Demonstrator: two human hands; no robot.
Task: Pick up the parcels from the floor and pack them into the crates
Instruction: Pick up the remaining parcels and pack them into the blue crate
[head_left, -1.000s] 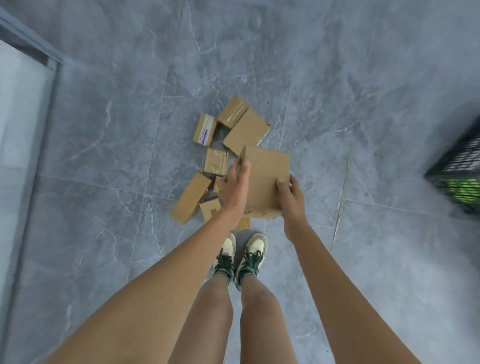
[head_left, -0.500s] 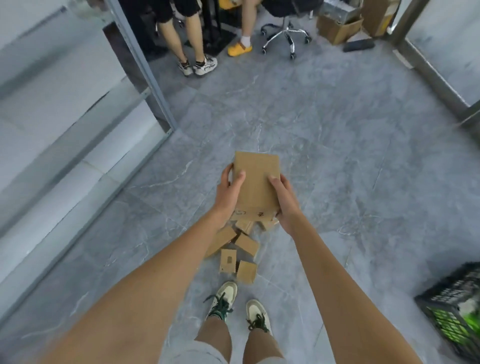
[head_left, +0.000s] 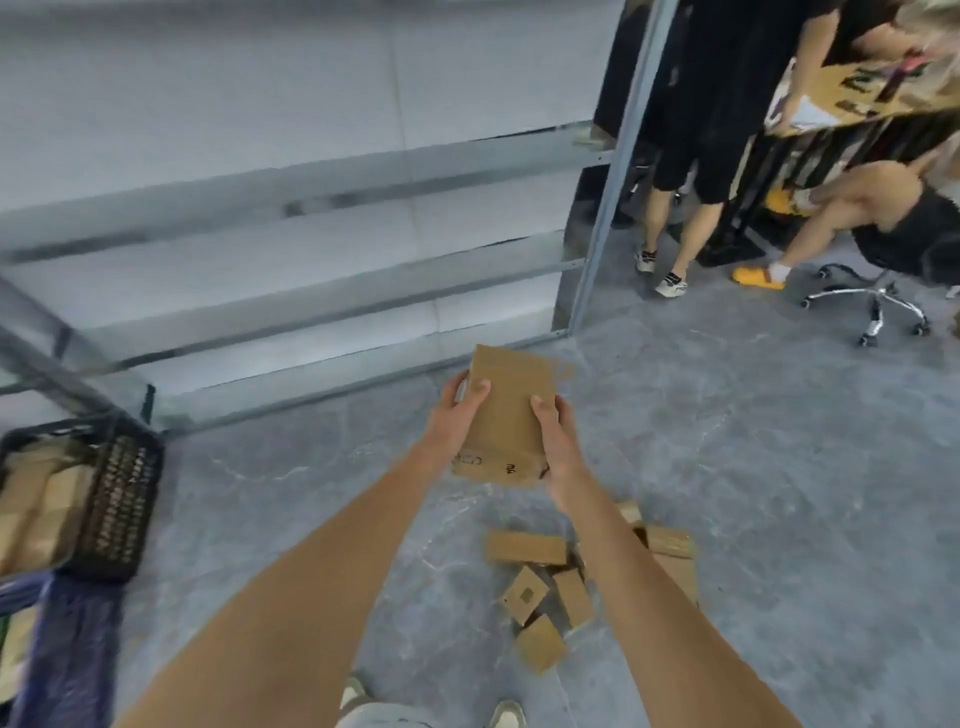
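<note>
held parcel: flat cardboard parcel (head_left: 511, 415) up in the air in front of the person, well clear of the floor (head_left: 753, 467), long axis pointing away from the body

left grip: left hand (head_left: 457, 421) curled round the parcel's left edge, thumb on top

right grip: right hand (head_left: 558, 441) clamped on the right edge, same deal

crate: black mesh crate (head_left: 122, 499) sits on the floor way off to the left, already has cardboard in it

key relation: crate lies left of the grip, so the left hand is the nearer one; my guess is the swing goes left and down

leftovers: loose parcels (head_left: 540, 597) on the floor under the right forearm, so not done yet
</note>
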